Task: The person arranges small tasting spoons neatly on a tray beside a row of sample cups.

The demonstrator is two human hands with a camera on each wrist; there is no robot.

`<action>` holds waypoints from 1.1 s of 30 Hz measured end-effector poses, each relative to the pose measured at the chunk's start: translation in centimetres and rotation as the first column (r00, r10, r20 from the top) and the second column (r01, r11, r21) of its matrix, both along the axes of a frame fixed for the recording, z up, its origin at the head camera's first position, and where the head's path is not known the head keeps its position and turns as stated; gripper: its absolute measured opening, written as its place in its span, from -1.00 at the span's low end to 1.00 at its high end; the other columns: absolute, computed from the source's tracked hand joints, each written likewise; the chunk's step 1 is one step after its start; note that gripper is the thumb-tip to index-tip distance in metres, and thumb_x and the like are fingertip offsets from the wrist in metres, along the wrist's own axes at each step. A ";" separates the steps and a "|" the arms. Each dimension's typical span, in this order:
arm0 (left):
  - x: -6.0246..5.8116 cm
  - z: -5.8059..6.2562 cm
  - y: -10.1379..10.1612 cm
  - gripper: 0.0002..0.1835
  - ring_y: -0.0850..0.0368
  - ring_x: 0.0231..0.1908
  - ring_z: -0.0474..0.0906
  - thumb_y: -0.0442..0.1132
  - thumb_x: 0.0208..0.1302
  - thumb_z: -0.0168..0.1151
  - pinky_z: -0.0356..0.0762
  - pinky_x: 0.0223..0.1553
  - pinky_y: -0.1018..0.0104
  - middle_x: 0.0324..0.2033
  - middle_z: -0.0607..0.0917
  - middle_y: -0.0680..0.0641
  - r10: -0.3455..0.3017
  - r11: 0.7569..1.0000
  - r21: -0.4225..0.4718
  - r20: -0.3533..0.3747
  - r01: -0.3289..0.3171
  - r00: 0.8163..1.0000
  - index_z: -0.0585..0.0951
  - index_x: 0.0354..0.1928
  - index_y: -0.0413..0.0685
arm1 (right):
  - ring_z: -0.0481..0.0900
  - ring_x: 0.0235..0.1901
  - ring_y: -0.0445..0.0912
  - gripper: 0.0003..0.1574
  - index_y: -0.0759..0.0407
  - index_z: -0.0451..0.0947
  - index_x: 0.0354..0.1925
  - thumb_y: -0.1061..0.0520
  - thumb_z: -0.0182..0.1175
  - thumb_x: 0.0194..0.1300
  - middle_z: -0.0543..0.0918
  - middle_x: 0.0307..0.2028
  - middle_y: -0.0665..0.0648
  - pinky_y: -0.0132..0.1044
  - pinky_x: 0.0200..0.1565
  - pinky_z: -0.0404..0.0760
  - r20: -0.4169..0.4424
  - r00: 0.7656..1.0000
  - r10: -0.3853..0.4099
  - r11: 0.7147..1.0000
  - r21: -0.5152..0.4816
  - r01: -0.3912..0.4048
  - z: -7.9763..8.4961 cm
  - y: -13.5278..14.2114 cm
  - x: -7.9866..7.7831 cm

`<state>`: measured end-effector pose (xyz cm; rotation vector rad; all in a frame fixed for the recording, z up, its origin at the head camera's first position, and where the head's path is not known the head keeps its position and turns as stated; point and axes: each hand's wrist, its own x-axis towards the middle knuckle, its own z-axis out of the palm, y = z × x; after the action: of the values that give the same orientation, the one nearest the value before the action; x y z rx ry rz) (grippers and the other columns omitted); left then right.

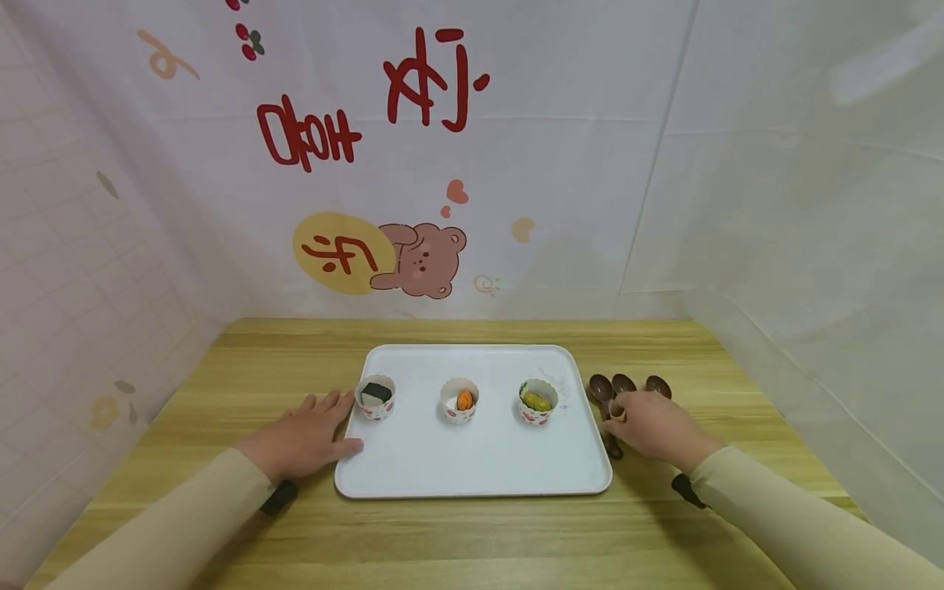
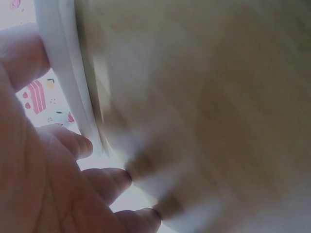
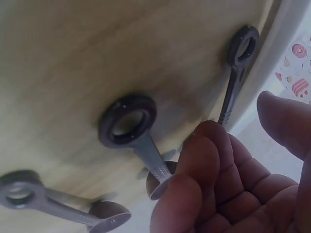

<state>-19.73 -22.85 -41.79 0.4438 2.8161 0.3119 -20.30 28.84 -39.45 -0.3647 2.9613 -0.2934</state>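
A white tray lies on a wooden table and carries three patterned paper cups: one with a dark block, one with an orange piece, one with a yellow-green piece. My left hand rests flat on the table, its thumb against the tray's left rim. Three dark spoons lie right of the tray. My right hand hovers over their handles. Its loosely curled fingertips touch the middle spoon's handle, and the thumb stays apart.
White cloth walls with a bear print close in the table at the back and on both sides. A cup's patterned side shows just past the nearest spoon. Bare wood stretches in front of the tray.
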 end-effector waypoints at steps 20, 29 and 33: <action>0.5 0.5 -0.1 0.23 -0.74 0.52 -0.10 0.46 0.26 0.30 0.13 0.38 -0.61 0.61 0.08 -0.46 0.021 0.999 0.026 0.126 -0.024 0.992 0.06 0.68 -0.20 | 0.38 -0.64 -0.18 -0.52 -0.03 0.47 -0.64 -0.03 0.38 0.37 0.43 -0.67 -0.10 -0.29 -0.49 0.34 0.009 1.000 0.018 0.999 0.028 -0.018 -1.3 0.1 -0.1; 0.8 0.8 0.0 0.24 -0.73 0.52 -0.09 0.46 0.25 0.30 0.14 0.36 -0.62 0.62 0.08 -0.44 0.013 1.000 0.011 0.129 -0.015 0.992 0.04 0.68 -0.20 | 0.39 -0.66 -0.18 -0.50 -0.03 0.46 -0.66 -0.03 0.39 0.36 0.44 -0.69 -0.09 -0.29 -0.52 0.35 0.020 1.000 0.001 1.000 0.025 -0.002 -1.3 0.0 0.0; 0.9 0.9 0.1 0.24 -0.72 0.53 -0.10 0.45 0.27 0.29 0.13 0.37 -0.62 0.63 0.07 -0.44 0.014 1.000 0.005 0.137 -0.015 0.990 0.03 0.68 -0.21 | 0.38 -0.67 -0.18 -0.50 -0.03 0.45 -0.66 -0.03 0.39 0.37 0.43 -0.70 -0.09 -0.29 -0.53 0.34 0.024 1.000 -0.006 1.000 0.020 0.006 -1.4 0.1 0.0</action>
<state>-18.85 -22.78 -40.91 0.3880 2.6860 0.3407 -20.30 28.94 -40.81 -0.3471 2.9396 -0.2667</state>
